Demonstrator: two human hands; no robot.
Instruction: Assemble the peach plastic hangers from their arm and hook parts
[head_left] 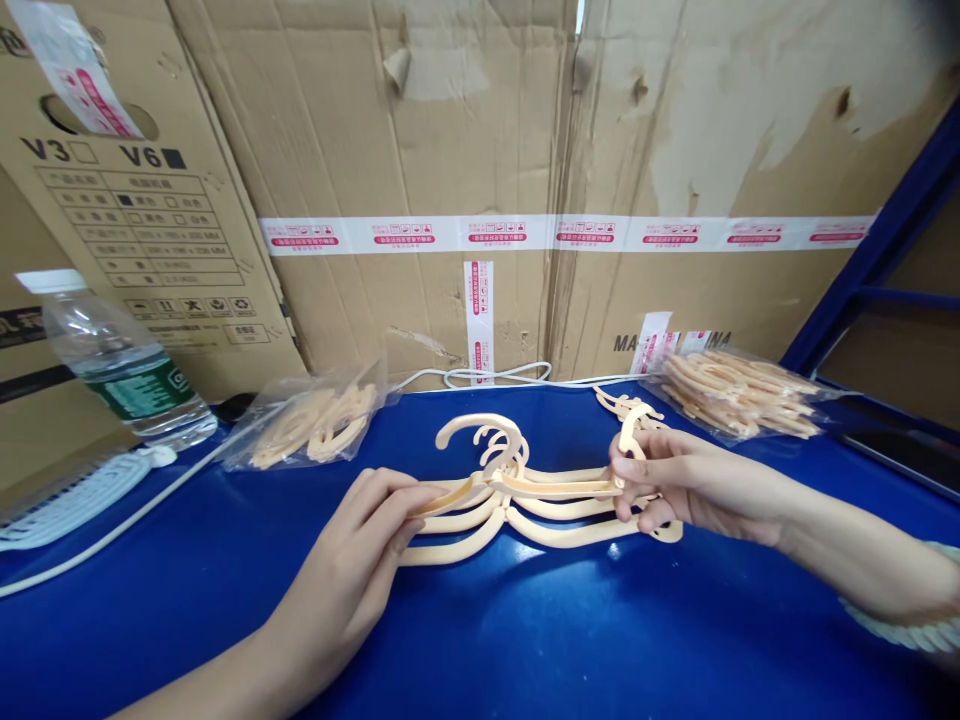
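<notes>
Several cream plastic clothes hangers lie over one another in front of me, hooks pointing up and away. My left hand (371, 560) is closed on the left arm of the uppermost hanger (551, 488). At that hanger's right end, my right hand (671, 475) pinches a short curved end piece (636, 428) that stands upright between thumb and fingers. Whether this piece is joined to the arm is hidden by the fingers. A lower hanger (457, 552) reaches under both hands, its looped right end showing below my right fingers.
Clear bags of cream plastic parts lie at the back left (319, 420) and back right (739, 390). Loose cream pieces (619, 402) sit behind my right hand. A water bottle (127, 365), a white hairbrush (82, 497), a white cable (112, 530) and a dark phone (907, 458) are around. Cardboard (420, 130) walls the back.
</notes>
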